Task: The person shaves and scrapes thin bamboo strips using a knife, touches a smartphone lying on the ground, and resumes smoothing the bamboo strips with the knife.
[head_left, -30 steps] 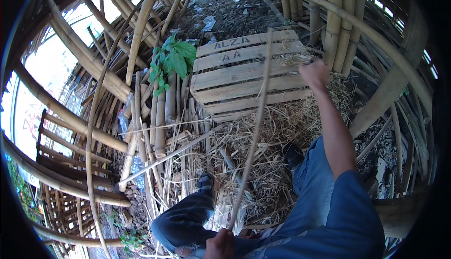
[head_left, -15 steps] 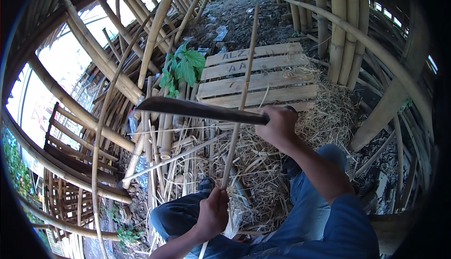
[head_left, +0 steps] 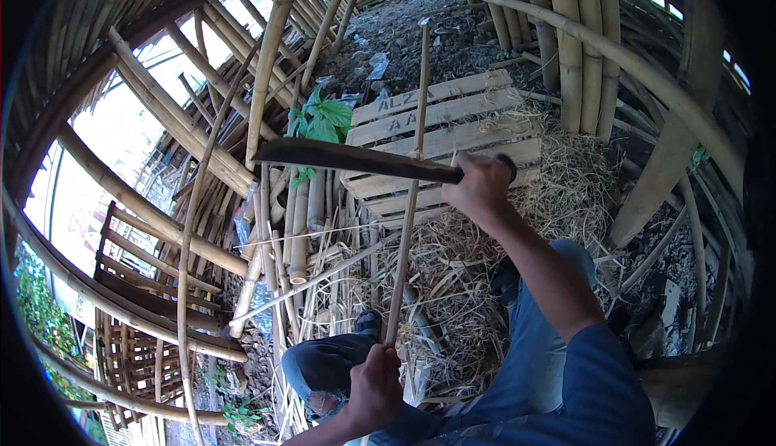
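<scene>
My left hand (head_left: 376,385) is closed around the near end of a long, thin bamboo strip (head_left: 402,276), which slants up and away from me. In my right hand (head_left: 478,185) is the dark handle of a machete. Its long dark blade (head_left: 347,160) points left and crosses the strip around the middle of its length. A small pale curl of wood shows on the strip just above the blade. Whether the cutting edge bites into the strip, I cannot tell.
Beyond the strip lies a slatted wooden crate panel (head_left: 453,114). Pale shavings (head_left: 566,195) cover the ground around my legs. A leafy green plant (head_left: 323,118) grows beside cut bamboo poles (head_left: 299,228) on the left. Bamboo posts (head_left: 582,50) stand at the right.
My right hand and the machete have moved farther up the strip, away from me. My left hand has drawn slightly nearer with the strip. The view has shifted a little.
</scene>
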The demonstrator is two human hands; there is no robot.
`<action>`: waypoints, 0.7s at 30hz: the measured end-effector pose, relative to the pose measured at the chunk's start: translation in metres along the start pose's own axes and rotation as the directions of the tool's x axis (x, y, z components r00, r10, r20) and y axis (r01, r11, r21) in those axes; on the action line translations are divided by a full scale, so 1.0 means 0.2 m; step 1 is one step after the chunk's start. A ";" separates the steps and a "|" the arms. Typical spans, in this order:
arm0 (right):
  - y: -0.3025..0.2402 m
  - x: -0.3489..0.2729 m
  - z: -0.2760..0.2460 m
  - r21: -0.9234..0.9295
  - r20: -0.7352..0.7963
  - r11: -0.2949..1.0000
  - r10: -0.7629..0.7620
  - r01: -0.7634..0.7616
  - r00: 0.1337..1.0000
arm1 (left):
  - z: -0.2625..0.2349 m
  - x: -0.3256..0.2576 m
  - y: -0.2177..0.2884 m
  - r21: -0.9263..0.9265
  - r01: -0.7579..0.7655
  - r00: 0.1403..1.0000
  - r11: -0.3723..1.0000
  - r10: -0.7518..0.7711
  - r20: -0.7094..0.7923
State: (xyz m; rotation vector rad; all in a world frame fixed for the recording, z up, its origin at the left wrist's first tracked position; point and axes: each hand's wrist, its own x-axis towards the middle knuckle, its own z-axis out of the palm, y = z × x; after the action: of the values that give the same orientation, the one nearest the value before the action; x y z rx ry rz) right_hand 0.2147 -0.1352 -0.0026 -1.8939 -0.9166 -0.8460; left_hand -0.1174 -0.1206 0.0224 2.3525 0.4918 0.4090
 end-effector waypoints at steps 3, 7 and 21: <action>-0.08 -0.08 -0.02 -0.002 0.047 1.000 0.021 -0.021 0.999 | 0.00 0.01 -0.02 0.005 0.040 0.999 0.999 -0.040 0.027; 0.02 0.02 -0.02 0.003 -0.055 0.999 -0.037 0.037 0.998 | 0.03 -0.09 0.00 -0.004 0.032 0.998 0.999 -0.032 -0.050; 0.12 0.02 -0.03 -0.122 0.073 0.979 0.172 -0.163 0.982 | 0.04 -0.46 -0.49 0.235 0.042 0.992 0.971 -0.069 0.108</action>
State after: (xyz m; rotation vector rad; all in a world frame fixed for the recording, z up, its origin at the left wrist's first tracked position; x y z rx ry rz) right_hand 0.2357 -0.1480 -0.0052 -2.0880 -0.7582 -0.7366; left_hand -0.2169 -0.0989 -0.0648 2.5633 0.5764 0.1960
